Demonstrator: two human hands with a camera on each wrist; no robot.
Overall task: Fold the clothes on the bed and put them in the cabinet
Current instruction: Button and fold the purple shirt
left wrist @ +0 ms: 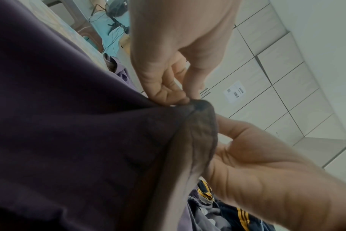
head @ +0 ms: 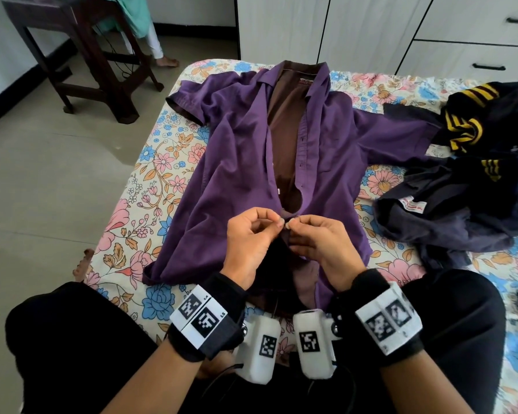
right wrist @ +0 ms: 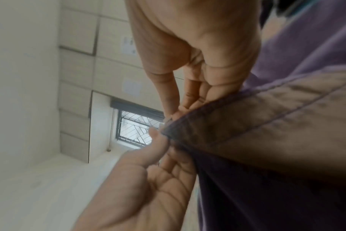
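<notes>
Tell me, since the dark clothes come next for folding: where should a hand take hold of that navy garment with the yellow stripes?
Probably at the near edge of the navy garment, where the fabric by its white label lies on top. It lies crumpled at the person's right, so the right hand reaches it easiest, coming from the purple shirt side.

The hands hide the spot they pinch on the purple shirt [head: 237,162], so no button can be made out. The dark clothes [head: 473,186] run off the right edge. Both wrist views are blurred.
</notes>
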